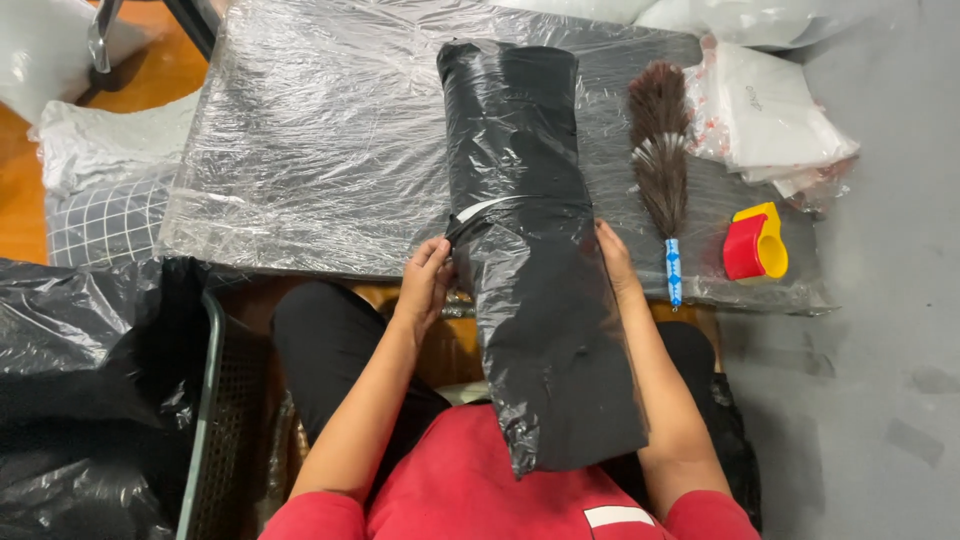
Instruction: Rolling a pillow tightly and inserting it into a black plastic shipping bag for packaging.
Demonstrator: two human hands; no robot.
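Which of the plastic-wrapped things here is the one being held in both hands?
The long black bundle in clear plastic, gripped by the left hand and right hand. The white bagged packets lie untouched at the table's corner.

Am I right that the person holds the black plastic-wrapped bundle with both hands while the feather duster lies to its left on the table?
Not quite: the feather duster lies right of the black bundle, as the head view shows. Both the left hand and right hand do hold it.

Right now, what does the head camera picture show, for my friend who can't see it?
Both hands, left hand and right hand, hold the sides of a long black cloth in a clear bag over a plastic-covered table. A feather duster and a red-and-yellow tape dispenser lie to the right.
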